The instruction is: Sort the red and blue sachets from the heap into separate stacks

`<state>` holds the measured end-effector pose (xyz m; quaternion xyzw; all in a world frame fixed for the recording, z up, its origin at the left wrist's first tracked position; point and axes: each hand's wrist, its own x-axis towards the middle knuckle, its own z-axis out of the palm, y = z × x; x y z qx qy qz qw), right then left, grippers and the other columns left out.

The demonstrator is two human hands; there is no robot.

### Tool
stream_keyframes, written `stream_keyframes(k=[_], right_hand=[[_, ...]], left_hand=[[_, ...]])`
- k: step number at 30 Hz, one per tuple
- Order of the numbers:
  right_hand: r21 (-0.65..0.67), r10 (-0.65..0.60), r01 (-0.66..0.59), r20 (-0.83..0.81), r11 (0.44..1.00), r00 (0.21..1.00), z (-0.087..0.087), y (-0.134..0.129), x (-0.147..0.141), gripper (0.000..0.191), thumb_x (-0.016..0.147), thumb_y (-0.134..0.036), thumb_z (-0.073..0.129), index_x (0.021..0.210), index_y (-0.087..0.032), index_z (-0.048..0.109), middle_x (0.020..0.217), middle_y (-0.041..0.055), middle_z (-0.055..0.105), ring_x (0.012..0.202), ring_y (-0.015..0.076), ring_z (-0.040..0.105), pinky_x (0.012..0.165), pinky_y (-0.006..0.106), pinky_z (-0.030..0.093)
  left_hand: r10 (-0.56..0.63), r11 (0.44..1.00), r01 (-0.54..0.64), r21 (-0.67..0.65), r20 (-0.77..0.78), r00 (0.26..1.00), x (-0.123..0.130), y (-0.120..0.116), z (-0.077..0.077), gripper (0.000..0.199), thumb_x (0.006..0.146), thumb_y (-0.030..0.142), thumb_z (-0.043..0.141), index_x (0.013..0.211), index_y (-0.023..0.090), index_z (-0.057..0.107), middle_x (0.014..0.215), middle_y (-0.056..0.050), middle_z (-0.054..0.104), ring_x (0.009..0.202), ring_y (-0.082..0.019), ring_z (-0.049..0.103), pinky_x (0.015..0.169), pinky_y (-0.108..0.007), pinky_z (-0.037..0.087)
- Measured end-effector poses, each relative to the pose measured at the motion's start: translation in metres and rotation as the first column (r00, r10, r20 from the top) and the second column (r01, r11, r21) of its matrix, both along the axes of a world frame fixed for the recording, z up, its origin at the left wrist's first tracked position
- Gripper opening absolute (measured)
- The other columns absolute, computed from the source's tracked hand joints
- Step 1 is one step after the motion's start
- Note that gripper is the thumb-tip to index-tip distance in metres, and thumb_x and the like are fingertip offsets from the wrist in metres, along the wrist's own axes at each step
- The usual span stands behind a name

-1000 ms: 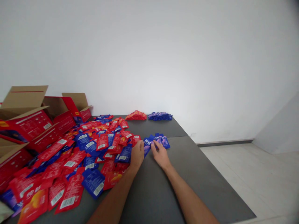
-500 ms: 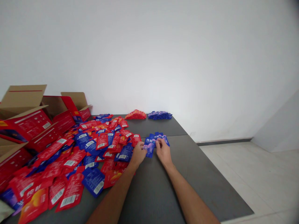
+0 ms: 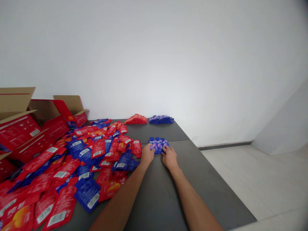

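Note:
Several blue pouches (image 3: 158,147) with purple pictures and white lettering lie overlapped in a neat row on the dark table, front faces up. My left hand (image 3: 147,154) closes on the row's left edge, its fingertips partly hidden. On the opposite side, my right hand (image 3: 169,157) grips the right edge with thumb and bent fingers. A loose red pouch (image 3: 137,148) lies just left of my left hand.
A large loose heap of red and blue pouches (image 3: 98,149) covers the table's left side. Open red cardboard boxes (image 3: 18,131) stand behind it. A red pile (image 3: 136,119) and a blue pile (image 3: 161,119) sit at the table's far end, by the wall.
The pouches, fanned and uneven before, now lie in an even row. My left hand has moved slightly right and my right hand still holds the other side. The view has shifted a little.

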<state>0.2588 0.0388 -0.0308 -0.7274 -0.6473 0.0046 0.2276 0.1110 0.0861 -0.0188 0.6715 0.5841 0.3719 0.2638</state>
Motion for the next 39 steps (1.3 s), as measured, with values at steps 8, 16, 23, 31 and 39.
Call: stream_keyframes(k=[8, 16, 23, 31, 39], right_hand=[[0.012, -0.009, 0.009, 0.017, 1.000, 1.000, -0.004, 0.003, 0.006, 0.041, 0.084, -0.017, 0.054, 0.121, -0.022, 0.069, 0.138, 0.0076, 0.058, 0.127, 0.0257, 0.048, 0.107, 0.035, 0.038], [0.048, -0.003, 0.003, -0.011, 0.999, 1.000, -0.010, 0.006, 0.012, 0.045, 0.081, -0.009, 0.053, 0.124, -0.014, 0.065, 0.137, 0.0119, 0.058, 0.129, 0.0249, 0.049, 0.110, 0.034, 0.035], [0.042, 0.003, -0.002, -0.043, 0.999, 0.999, -0.013, 0.008, 0.016, 0.055, 0.075, -0.005, 0.050, 0.128, -0.014, 0.062, 0.142, 0.0118, 0.054, 0.133, 0.0239, 0.046, 0.112, 0.036, 0.033], [0.035, -0.065, 0.067, -0.051, 0.997, 0.997, -0.014, 0.006, 0.013, 0.057, 0.077, -0.007, 0.050, 0.130, -0.022, 0.061, 0.145, 0.0070, 0.051, 0.137, 0.0271, 0.038, 0.110, 0.043, 0.032], [0.153, 0.057, -0.053, -0.024, 0.987, 0.998, 0.006, -0.001, -0.011, 0.046, 0.083, -0.013, 0.048, 0.124, -0.023, 0.066, 0.139, 0.0065, 0.056, 0.133, 0.0273, 0.038, 0.108, 0.041, 0.029]], left_hand=[[0.010, 0.988, 0.061, 0.138, -0.466, 0.885, 0.007, -0.015, 0.002, 0.035, 0.092, 0.032, 0.046, 0.112, 0.019, 0.072, 0.116, -0.015, 0.066, 0.112, -0.030, 0.054, 0.098, -0.043, 0.041], [-0.103, 0.979, 0.182, 0.097, -0.534, 0.839, 0.013, -0.025, 0.002, 0.040, 0.091, 0.034, 0.051, 0.126, 0.018, 0.062, 0.128, -0.013, 0.060, 0.118, -0.029, 0.048, 0.099, -0.041, 0.038], [-0.089, 0.978, 0.177, 0.110, -0.550, 0.831, 0.021, -0.029, 0.005, 0.038, 0.092, 0.035, 0.051, 0.126, 0.020, 0.060, 0.128, -0.012, 0.060, 0.115, -0.030, 0.047, 0.096, -0.042, 0.039], [-0.097, 0.981, 0.174, 0.082, -0.568, 0.817, 0.021, -0.034, 0.007, 0.048, 0.091, 0.036, 0.049, 0.136, 0.017, 0.053, 0.140, -0.013, 0.053, 0.123, -0.032, 0.043, 0.101, -0.043, 0.037], [-0.013, 0.981, 0.130, 0.146, -0.616, 0.787, -0.013, -0.051, 0.027, 0.041, 0.084, 0.025, 0.053, 0.123, 0.016, 0.059, 0.141, -0.015, 0.049, 0.133, -0.031, 0.036, 0.109, -0.043, 0.029]])
